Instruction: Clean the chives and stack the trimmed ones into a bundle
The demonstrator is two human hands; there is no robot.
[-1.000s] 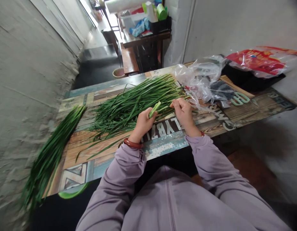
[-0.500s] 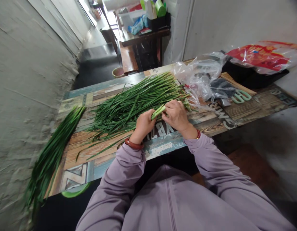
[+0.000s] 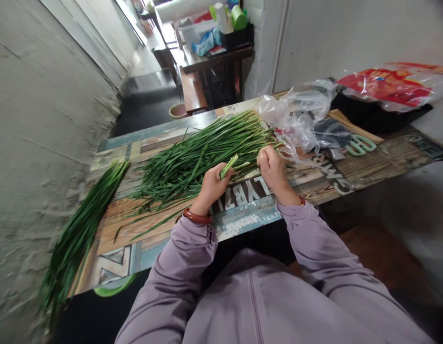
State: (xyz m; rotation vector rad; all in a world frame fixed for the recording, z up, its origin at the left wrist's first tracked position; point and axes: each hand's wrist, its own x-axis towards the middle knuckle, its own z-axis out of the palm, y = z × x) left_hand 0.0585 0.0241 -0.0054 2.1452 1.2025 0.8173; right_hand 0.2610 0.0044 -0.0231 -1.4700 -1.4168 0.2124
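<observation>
My left hand (image 3: 211,187) is closed round a few Chinese chives, whose pale stem ends (image 3: 229,166) stick up past the thumb. To its right, my right hand (image 3: 272,170) is curled shut, apart from those stems; whatever its fingers hold is hidden. Behind both hands lies a large loose pile of chives (image 3: 199,153), leaves to the left and pale ends to the right. A separate, neater bundle of chives (image 3: 85,222) rests at the table's left end, its leaf tips hanging over the edge.
The wood-patterned table (image 3: 239,217) has crumpled clear plastic bags (image 3: 296,117) at the back right. Beside them lie pale green-handled scissors (image 3: 361,145) and a red-printed plastic bag (image 3: 389,86). A rough wall (image 3: 38,119) runs along the left. Further back stand a cluttered table (image 3: 214,61) and a basket (image 3: 178,111).
My right hand has come away from the stems and moved right, its fingers curling shut. My left hand still grips the chives, with their pale ends now tilted more upward.
</observation>
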